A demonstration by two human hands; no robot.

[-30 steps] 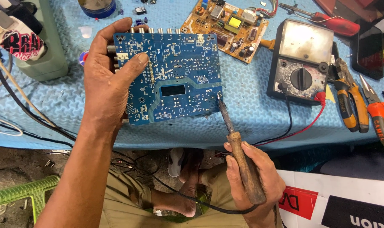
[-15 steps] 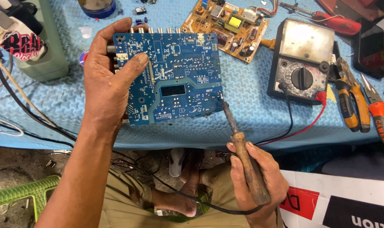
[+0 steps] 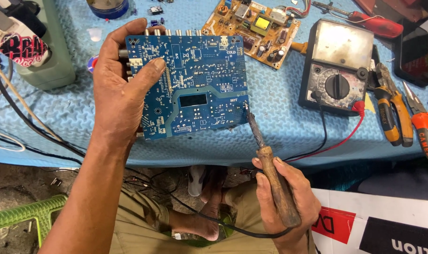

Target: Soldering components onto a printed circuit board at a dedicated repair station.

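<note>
Blue textured table cover (image 3: 280, 136); dirt floor (image 3: 16, 188); green plastic stool (image 3: 21, 214).

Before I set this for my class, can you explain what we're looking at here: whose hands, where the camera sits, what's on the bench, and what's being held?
The view comes from a camera worn on a person's head, looking down at their own two bare hands. The left hand grips a blue circuit board by its left edge. The right hand holds a soldering iron by its wooden handle, its tip at the board's lower right edge. They work over a blue textured mat. On it lie a second, tan circuit board, a multimeter with black and red leads, yellow-handled pliers, orange-handled pliers and a red-handled screwdriver.
</note>
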